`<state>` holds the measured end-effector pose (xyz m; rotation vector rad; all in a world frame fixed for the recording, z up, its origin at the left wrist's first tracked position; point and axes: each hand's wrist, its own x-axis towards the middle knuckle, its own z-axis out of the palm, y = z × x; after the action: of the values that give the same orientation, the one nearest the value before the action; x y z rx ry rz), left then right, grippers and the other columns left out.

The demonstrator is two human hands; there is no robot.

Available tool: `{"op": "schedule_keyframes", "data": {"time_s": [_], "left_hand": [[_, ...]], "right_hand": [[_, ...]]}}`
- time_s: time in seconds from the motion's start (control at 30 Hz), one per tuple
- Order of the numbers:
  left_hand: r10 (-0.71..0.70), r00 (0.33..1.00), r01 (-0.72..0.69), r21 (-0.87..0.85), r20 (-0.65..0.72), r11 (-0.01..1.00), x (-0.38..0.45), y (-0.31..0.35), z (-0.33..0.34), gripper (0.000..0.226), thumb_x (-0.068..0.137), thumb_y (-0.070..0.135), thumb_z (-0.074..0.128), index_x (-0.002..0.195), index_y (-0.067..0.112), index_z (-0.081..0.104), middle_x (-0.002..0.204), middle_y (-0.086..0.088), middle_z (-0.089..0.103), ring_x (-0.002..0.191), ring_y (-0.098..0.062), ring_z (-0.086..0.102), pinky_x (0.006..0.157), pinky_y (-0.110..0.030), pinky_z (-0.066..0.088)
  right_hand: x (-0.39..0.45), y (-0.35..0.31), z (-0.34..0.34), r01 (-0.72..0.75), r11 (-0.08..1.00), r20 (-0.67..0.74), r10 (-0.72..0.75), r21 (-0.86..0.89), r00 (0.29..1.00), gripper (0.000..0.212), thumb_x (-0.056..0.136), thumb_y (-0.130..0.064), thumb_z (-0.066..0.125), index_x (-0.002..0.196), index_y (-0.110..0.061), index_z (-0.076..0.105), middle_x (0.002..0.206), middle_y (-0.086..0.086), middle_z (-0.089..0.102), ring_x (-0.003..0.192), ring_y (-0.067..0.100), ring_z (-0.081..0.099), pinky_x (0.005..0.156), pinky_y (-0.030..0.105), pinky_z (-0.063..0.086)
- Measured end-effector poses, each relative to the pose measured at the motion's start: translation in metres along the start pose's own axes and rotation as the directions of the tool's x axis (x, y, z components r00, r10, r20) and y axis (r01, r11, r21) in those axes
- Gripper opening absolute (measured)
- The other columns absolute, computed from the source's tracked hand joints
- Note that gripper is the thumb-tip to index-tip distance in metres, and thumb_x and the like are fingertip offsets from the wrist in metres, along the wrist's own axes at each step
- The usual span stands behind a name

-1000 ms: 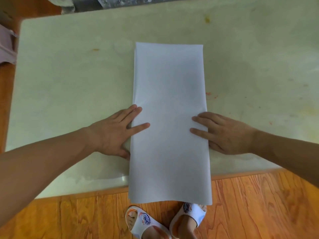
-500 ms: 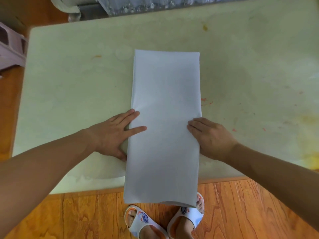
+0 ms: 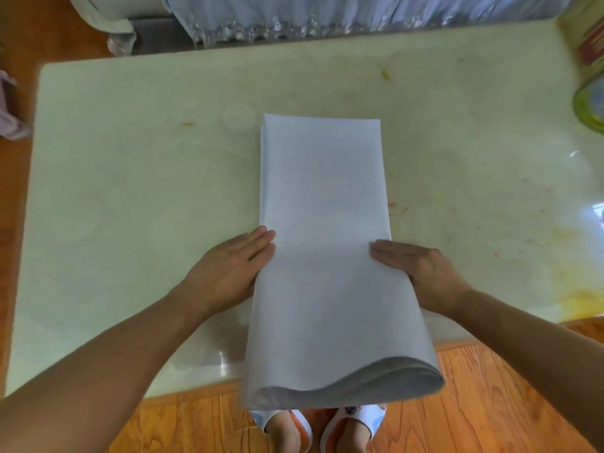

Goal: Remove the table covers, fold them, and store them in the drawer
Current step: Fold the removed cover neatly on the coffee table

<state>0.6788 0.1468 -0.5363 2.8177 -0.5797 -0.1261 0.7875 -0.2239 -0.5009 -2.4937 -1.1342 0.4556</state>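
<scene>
The table cover (image 3: 323,256) is lying as a long folded strip on the table (image 3: 130,207), near end hanging over the table's front edge. Left hand (image 3: 228,276) and right hand (image 3: 421,276) are gripping its sides, fingers straight on top. Looks like folding's mostly done; final folds and the drawer are remaining.

Pale blue-white cover (image 3: 323,243) — cream, stained table (image 3: 130,197).

Matt white cloth cover (image 3: 323,243), glossy stone table (image 3: 130,191)
</scene>
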Motion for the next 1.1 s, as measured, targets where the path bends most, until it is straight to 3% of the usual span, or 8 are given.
{"op": "schedule_keyframes", "data": {"time_s": [0.13, 0.27, 0.37, 0.47, 0.57, 0.73, 0.93, 1.1], "left_hand": [[0.09, 0.995, -0.087, 0.045, -0.051, 0.995, 0.007, -0.006, -0.006, 0.048, 0.083, 0.016, 0.044, 0.12, 0.003, 0.072, 0.136, -0.014, 0.065, 0.136, -0.025, 0.053, 0.097, -0.04, 0.057], [-0.255, 0.966, 0.255, -0.276, 0.037, 0.927, 0.014, -0.012, -0.013, 0.033, 0.093, 0.021, 0.053, 0.115, 0.022, 0.077, 0.126, 0.019, 0.069, 0.122, -0.014, 0.064, 0.095, -0.028, 0.054], [-0.591, 0.696, 0.713, -0.301, 0.408, 0.633, 0.036, -0.009, -0.032, 0.031, 0.102, 0.042, 0.053, 0.091, 0.022, 0.073, 0.094, 0.004, 0.075, 0.094, -0.024, 0.068, 0.075, -0.024, 0.051], [-0.741, 0.608, 0.792, -0.276, 0.285, 0.544, 0.062, 0.011, -0.048, 0.064, 0.098, 0.066, 0.04, 0.072, 0.012, 0.061, 0.069, -0.002, 0.065, 0.072, -0.026, 0.062, 0.07, -0.036, 0.049], [-0.876, 0.422, 0.888, -0.301, 0.233, 0.348, 0.087, 0.031, -0.049, 0.058, 0.099, 0.063, 0.041, 0.075, 0.014, 0.058, 0.084, -0.008, 0.071, 0.085, -0.034, 0.065, 0.075, -0.038, 0.05], [-0.957, 0.223, 0.919, -0.367, 0.185, 0.143, 0.108, 0.049, -0.045, 0.049, 0.099, 0.052, 0.051, 0.09, 0.007, 0.069, 0.1, -0.019, 0.073, 0.1, -0.039, 0.066, 0.08, -0.039, 0.048], [-0.95, 0.241, 0.885, -0.446, 0.199, 0.131, 0.112, 0.044, -0.044, 0.046, 0.1, 0.044, 0.056, 0.1, 0.002, 0.074, 0.103, -0.02, 0.074, 0.102, -0.04, 0.066, 0.083, -0.039, 0.048], [-0.956, 0.228, 0.856, -0.506, 0.187, 0.106, 0.112, 0.043, -0.043, 0.044, 0.101, 0.043, 0.056, 0.087, 0.005, 0.073, 0.084, -0.017, 0.072, 0.081, -0.036, 0.065, 0.066, -0.034, 0.037]], "right_hand": [[-0.003, 0.011, 0.001, 0.037, 0.997, 0.061, -0.033, -0.061, 0.998, 0.055, 0.082, -0.011, 0.077, 0.135, -0.01, 0.063, 0.142, 0.005, 0.058, 0.133, 0.017, 0.052, 0.118, 0.025, 0.031], [0.02, 0.003, -0.034, -0.398, 0.873, 0.277, 0.323, 0.282, 0.905, 0.05, 0.088, -0.007, 0.075, 0.132, -0.027, 0.063, 0.138, -0.008, 0.06, 0.133, 0.018, 0.054, 0.112, 0.033, 0.04], [0.04, -0.002, -0.052, -0.648, 0.632, 0.428, 0.491, 0.424, 0.759, 0.024, 0.098, -0.019, 0.065, 0.121, -0.023, 0.069, 0.119, -0.008, 0.069, 0.118, 0.017, 0.063, 0.099, 0.026, 0.048], [0.062, 0.002, -0.055, -0.683, 0.386, 0.424, 0.567, 0.62, 0.706, 0.033, 0.097, -0.024, 0.065, 0.13, -0.025, 0.058, 0.112, -0.01, 0.07, 0.099, 0.007, 0.067, 0.086, 0.025, 0.054], [0.087, 0.008, -0.036, -0.761, 0.165, 0.453, 0.718, 0.628, 0.529, 0.025, 0.092, -0.019, 0.069, 0.115, -0.017, 0.059, 0.113, 0.011, 0.068, 0.094, 0.024, 0.065, 0.086, 0.041, 0.054], [0.102, -0.004, -0.032, -0.854, 0.265, 0.347, 0.829, 0.448, 0.439, 0.022, 0.085, -0.021, 0.059, 0.107, -0.017, 0.056, 0.107, 0.01, 0.065, 0.097, 0.031, 0.061, 0.088, 0.042, 0.052], [0.158, -0.001, -0.069, -0.664, 0.385, 0.115, 0.807, 0.642, 0.579, 0.058, 0.085, -0.045, 0.074, 0.131, -0.021, 0.047, 0.109, -0.003, 0.057, 0.097, 0.022, 0.058, 0.079, 0.031, 0.043], [0.212, 0.032, -0.062, -0.614, 0.435, -0.055, 0.841, 0.658, 0.537, 0.03, 0.098, -0.039, 0.058, 0.094, -0.009, 0.055, 0.078, -0.003, 0.054, 0.085, 0.029, 0.057, 0.069, 0.032, 0.037]]}}
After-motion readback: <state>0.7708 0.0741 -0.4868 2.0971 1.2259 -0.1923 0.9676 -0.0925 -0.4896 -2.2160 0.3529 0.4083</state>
